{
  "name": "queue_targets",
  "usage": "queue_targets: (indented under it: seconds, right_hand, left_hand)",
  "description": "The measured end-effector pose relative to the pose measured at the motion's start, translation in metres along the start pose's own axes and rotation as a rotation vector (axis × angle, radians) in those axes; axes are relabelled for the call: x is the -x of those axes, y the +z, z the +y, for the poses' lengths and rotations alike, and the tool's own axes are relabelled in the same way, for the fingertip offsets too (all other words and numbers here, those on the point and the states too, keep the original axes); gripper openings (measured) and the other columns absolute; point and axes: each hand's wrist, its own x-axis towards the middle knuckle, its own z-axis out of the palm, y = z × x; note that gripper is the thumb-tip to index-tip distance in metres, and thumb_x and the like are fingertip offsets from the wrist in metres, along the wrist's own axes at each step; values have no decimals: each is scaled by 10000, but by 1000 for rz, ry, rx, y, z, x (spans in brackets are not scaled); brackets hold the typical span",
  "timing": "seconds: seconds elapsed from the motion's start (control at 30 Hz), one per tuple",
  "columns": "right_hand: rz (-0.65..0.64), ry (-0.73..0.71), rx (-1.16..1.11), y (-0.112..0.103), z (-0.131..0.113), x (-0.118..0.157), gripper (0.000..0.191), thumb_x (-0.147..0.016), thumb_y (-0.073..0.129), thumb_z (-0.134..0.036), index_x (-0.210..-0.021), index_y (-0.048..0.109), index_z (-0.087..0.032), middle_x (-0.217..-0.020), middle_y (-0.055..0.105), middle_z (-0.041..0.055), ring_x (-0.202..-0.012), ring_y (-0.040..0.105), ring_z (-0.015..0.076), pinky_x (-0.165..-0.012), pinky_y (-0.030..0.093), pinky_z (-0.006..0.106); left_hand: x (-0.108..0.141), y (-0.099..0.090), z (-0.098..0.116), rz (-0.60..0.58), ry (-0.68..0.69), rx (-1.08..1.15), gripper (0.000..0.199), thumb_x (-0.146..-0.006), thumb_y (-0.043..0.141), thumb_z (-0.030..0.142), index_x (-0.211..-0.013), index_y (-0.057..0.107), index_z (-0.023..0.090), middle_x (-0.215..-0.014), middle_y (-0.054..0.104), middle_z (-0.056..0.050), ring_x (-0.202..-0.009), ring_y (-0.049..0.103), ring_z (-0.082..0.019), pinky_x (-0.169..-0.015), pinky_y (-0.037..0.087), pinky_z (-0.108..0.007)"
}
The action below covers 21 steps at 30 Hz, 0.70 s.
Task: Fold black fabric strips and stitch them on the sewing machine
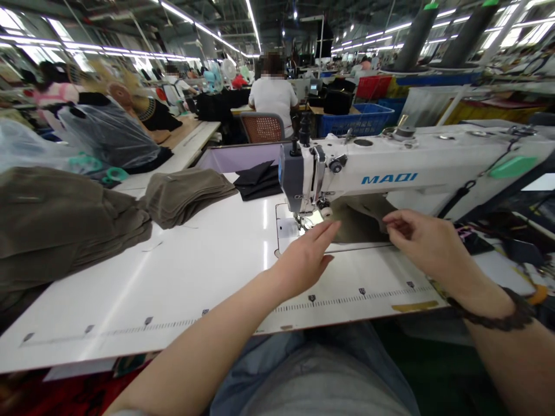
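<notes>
A piece of olive-brown fabric (358,222) lies under the arm of the white sewing machine (390,167), to the right of its needle area. My right hand (427,240) pinches the fabric's right edge between thumb and fingertips, lifting it slightly. With fingers stretched out together, my left hand (303,260) is just in front of the presser foot (303,222), its fingertips at the fabric's left end. Whether those fingertips press on the cloth, I cannot tell. The left hand partly hides the needle plate.
Stacks of olive fabric pieces (186,193) and larger olive panels (56,225) lie on the left of the white table (208,260). Folded black fabric (259,180) is behind the needle. A person in white (273,95) sits ahead, near a blue crate (355,120).
</notes>
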Motion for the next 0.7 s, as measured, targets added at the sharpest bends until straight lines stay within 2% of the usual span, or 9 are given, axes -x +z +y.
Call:
queue_targets:
  seconds: [0.1,0.17,0.23,0.3,0.37,0.43,0.53,0.63,0.7]
  right_hand:
    - [-51,-108,65,-3,-26,38,162,-735,452,-217,-813,592,-196,-744,646,44,-667,602,196,-633,446,333]
    - [-128,-192,40,-4,-41,62,180,-770,409,-188,-822,580,-198,-749,641,41,-671,606,175,-607,453,298]
    - [-327,-275,-65,-5,-49,82,211,-810,381,-161,-874,576,-209,-794,645,31,-711,612,147,-620,469,257]
    - [-553,-376,-154,-7,-47,95,220,-823,418,-172,-964,576,-233,-848,653,15,-760,619,132,-642,484,229]
    - [-617,-417,-157,-7,-37,102,263,-807,512,-255,-1065,561,-246,-973,653,30,-897,612,162,-739,497,258]
    - [-622,-408,-106,-4,-25,102,453,-746,606,-353,-1177,517,-249,-1139,601,66,-1046,554,213,-854,472,334]
    - [-736,-448,-63,11,-20,95,733,-641,695,-398,-1298,419,-228,-1306,466,115,-1179,440,265,-957,387,438]
    - [-832,-535,-131,30,-28,83,834,-609,712,-397,-1339,357,-205,-1349,408,131,-1232,368,271,-1022,269,500]
    - [-813,-544,-214,42,-36,74,741,-674,660,-382,-1332,365,-209,-1329,438,117,-1227,379,250,-1038,231,503]
  left_hand:
    - [-32,23,7,-2,69,-43,642,-740,575,82,-1317,294,83,-1399,282,-184,-1295,280,-248,-1029,333,-404]
    - [-39,32,14,-113,139,-82,461,-758,552,95,-1210,460,112,-1389,315,-168,-1271,329,-262,-1025,314,-453]
    - [-28,31,18,-311,220,-83,261,-784,508,93,-1025,598,139,-1296,461,-130,-1168,469,-239,-992,361,-443]
    - [-2,22,17,-469,244,-48,205,-782,496,78,-914,641,140,-1158,583,-96,-1034,574,-196,-916,451,-347]
    - [34,6,11,-462,175,-41,208,-776,496,74,-915,638,134,-1132,597,-104,-1030,577,-190,-879,479,-316]
    - [73,-12,1,-397,81,-33,270,-775,465,53,-972,626,142,-1166,582,-90,-1069,555,-180,-902,469,-311]
    - [120,-36,-13,-287,-149,-4,317,-767,428,37,-986,619,163,-1167,586,-76,-1065,559,-166,-904,473,-321]
    - [143,-50,-20,-153,-329,88,239,-810,432,110,-939,626,164,-1116,611,-83,-990,598,-160,-857,501,-308]
    - [146,-54,-23,-83,-417,135,208,-836,434,164,-903,632,162,-1086,620,-80,-960,608,-159,-844,505,-299]
